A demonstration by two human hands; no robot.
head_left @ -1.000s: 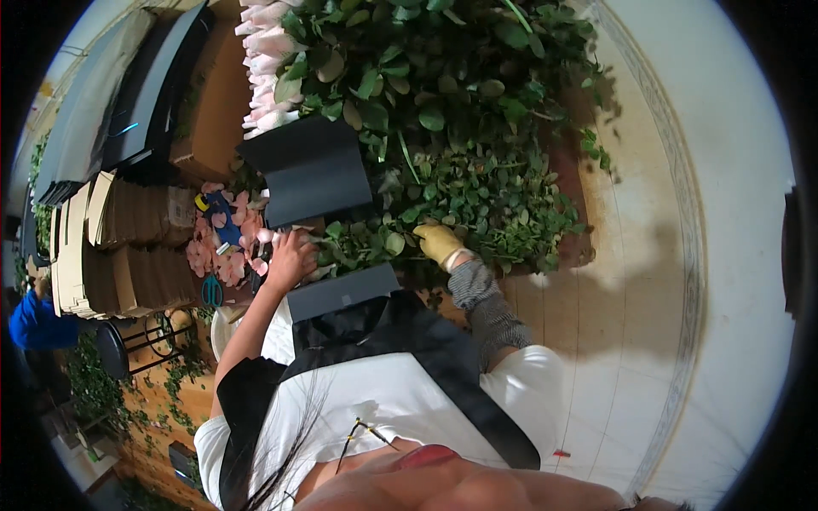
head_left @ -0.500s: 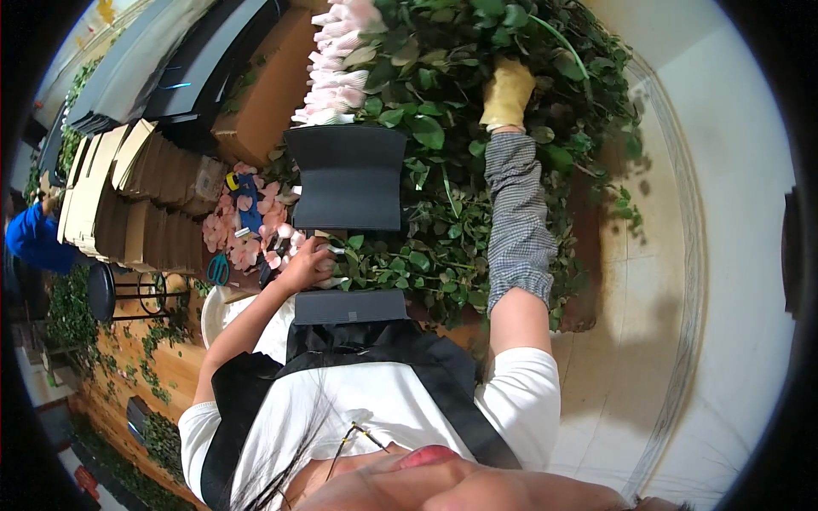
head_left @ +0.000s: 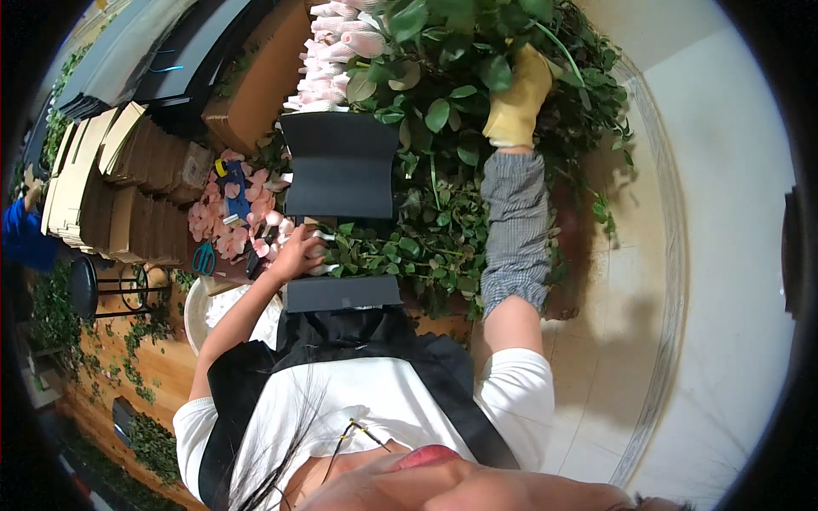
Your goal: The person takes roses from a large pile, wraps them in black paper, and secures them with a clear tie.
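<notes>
My right hand point(head_left: 520, 95) wears a yellow glove and grips leafy flower stems point(head_left: 464, 111) at the far side of the bench; leaves cover its fingertips. A grey checked sleeve point(head_left: 515, 230) covers that forearm. My bare left hand point(head_left: 296, 254) lies with fingers apart at the left end of a leafy bunch point(head_left: 400, 251), touching its whitish flower ends. This bunch lies between a curved dark sheet point(head_left: 339, 166) and a nearer dark flap point(head_left: 342, 293). Beyond the sheet, pale pink flower heads in netting sleeves point(head_left: 328, 64) form a stack.
Left of my left hand lie loose pink petals point(head_left: 230, 213), teal-handled scissors point(head_left: 204, 257) and a blue object point(head_left: 235, 189). Folded cardboard point(head_left: 149, 162) and dark sheets point(head_left: 200, 55) are stacked farther left. A white tub point(head_left: 198, 315), a black stool point(head_left: 83, 286) and a person's blue sleeve point(head_left: 24, 234) also show.
The gloved right hand has shifted slightly right and tilted, and the leaves around it have risen toward me. My left hand stays at the bunch's end. The whole view has shifted a little.
</notes>
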